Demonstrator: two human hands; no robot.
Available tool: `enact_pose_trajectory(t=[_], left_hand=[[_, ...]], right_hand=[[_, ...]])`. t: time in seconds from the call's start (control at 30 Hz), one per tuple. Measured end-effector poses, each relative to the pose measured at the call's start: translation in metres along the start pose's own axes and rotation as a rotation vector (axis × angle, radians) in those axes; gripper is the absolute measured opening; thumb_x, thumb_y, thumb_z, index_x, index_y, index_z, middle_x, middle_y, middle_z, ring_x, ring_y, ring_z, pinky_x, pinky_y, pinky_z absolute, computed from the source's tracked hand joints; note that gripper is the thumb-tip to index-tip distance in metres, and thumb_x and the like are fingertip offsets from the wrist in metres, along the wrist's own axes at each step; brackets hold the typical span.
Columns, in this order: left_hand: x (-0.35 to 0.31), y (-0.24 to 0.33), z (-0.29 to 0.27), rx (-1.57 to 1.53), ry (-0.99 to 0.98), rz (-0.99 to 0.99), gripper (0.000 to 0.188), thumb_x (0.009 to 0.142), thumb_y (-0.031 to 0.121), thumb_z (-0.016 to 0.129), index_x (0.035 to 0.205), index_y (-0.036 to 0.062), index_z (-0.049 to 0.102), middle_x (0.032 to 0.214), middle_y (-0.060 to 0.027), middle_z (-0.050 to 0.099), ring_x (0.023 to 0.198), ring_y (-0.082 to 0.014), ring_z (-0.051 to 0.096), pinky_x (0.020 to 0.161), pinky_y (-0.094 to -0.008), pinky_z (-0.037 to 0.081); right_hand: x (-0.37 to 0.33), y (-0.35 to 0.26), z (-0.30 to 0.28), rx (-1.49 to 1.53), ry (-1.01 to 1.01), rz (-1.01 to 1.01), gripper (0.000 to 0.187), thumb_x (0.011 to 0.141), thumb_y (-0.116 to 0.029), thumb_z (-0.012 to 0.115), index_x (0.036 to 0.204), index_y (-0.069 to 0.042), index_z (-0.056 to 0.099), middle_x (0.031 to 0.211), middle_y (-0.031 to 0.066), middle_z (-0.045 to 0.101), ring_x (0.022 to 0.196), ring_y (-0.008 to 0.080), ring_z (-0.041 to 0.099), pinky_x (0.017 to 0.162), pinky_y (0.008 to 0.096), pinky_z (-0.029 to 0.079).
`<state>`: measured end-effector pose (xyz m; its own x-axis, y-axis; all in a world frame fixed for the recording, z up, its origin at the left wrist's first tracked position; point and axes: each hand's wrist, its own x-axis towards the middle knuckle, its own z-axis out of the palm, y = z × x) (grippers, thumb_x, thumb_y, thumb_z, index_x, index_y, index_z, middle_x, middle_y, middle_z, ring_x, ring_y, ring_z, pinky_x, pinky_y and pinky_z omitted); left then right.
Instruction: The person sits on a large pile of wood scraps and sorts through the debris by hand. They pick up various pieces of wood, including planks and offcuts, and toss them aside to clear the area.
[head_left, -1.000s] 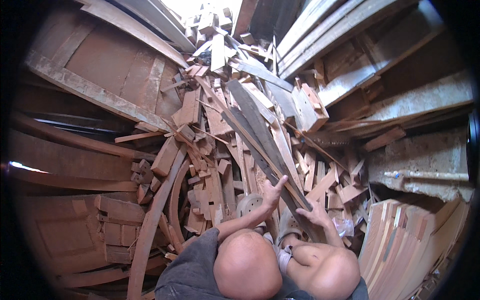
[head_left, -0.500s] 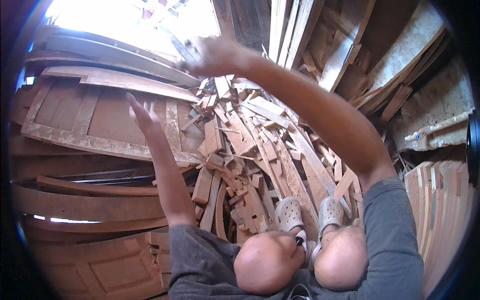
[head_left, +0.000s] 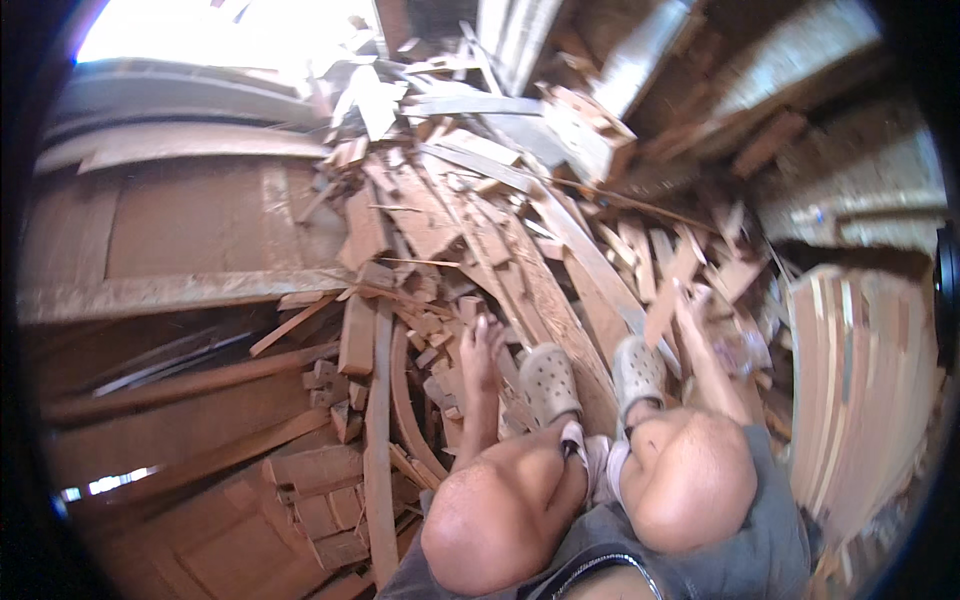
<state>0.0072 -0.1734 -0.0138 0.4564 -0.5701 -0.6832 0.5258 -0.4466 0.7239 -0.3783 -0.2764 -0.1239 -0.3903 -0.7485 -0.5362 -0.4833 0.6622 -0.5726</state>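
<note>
My left hand is low over the pile of wood offcuts, left of my left clog. Its fingers are stretched out and apart, close to a small wood block, and nothing shows in them. My right hand reaches forward beyond my right knee, right of my right clog. The fingers, somewhat blurred, look parted beside a flat, pointed wood offcut; whether they touch it is unclear. Both beige clogs rest among the scraps.
A panelled wooden door lies at the left, with curved boards behind it. Stacked wood strips stand at the right. Long planks lean at the back right. A long board runs through the pile.
Both arms, raised and stretched forward before, have come down and back beside my legs. A bundle of wood pieces now shows at the back of the pile. The view has shifted.
</note>
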Motion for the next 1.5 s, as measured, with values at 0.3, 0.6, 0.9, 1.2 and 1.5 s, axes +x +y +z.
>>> enact_pose_trajectory(t=[0.3, 0.6, 0.9, 1.2, 1.5], left_hand=[[0.019, 0.036, 0.08, 0.013, -0.176, 0.128, 0.031, 0.094, 0.024, 0.052, 0.111, -0.0012, 0.052, 0.103, -0.0136, 0.061, 0.092, -0.0237, 0.062, 0.077, -0.0333, 0.05], [0.058, -0.024, 0.06, 0.625, -0.674, 0.093, 0.036, 0.096, 0.031, 0.047, 0.104, -0.001, 0.061, 0.1, -0.0097, 0.066, 0.087, -0.0182, 0.063, 0.1, -0.033, 0.036], [0.038, 0.049, 0.049, 1.183, -0.968, -0.112, 0.036, 0.089, 0.03, 0.059, 0.109, 0.0013, 0.054, 0.09, -0.0075, 0.064, 0.08, -0.0127, 0.059, 0.065, -0.0286, 0.049], [-0.004, 0.042, -0.049, 1.176, -0.772, -0.042, 0.039, 0.085, 0.021, 0.063, 0.116, 0.0002, 0.049, 0.098, -0.0119, 0.063, 0.087, -0.0167, 0.059, 0.075, -0.0289, 0.047], [-0.043, 0.061, -0.178, 1.208, -0.597, -0.133, 0.034, 0.088, 0.013, 0.06, 0.117, -0.0012, 0.048, 0.103, -0.0127, 0.061, 0.093, -0.0163, 0.058, 0.079, -0.0288, 0.046]], right_hand=[[0.02, 0.018, 0.06, 0.637, -0.028, 0.263, 0.046, 0.09, -0.036, 0.055, 0.119, -0.001, 0.053, 0.113, 0.0139, 0.059, 0.106, 0.0238, 0.055, 0.086, 0.0374, 0.046], [-0.144, -0.087, 0.087, 0.879, -0.91, 0.087, 0.027, 0.09, -0.031, 0.058, 0.105, -0.008, 0.06, 0.087, 0.0025, 0.063, 0.076, 0.0166, 0.061, 0.066, 0.032, 0.051], [-0.176, -0.113, 0.09, 0.301, -1.394, 0.036, 0.043, 0.092, -0.044, 0.05, 0.114, -0.008, 0.057, 0.107, 0.0047, 0.062, 0.084, 0.0175, 0.061, 0.07, 0.0354, 0.052], [0.015, 0.023, -0.019, 0.035, 0.403, 0.031, 0.071, 0.076, -0.059, 0.063, 0.099, 0.008, 0.053, 0.083, 0.0159, 0.06, 0.074, 0.0239, 0.058, 0.067, 0.0357, 0.049], [0.091, 0.079, -0.062, 0.96, 0.042, 0.466, 0.051, 0.082, -0.05, 0.063, 0.105, -0.006, 0.054, 0.084, 0.0088, 0.059, 0.067, 0.0185, 0.06, 0.056, 0.0337, 0.051]])
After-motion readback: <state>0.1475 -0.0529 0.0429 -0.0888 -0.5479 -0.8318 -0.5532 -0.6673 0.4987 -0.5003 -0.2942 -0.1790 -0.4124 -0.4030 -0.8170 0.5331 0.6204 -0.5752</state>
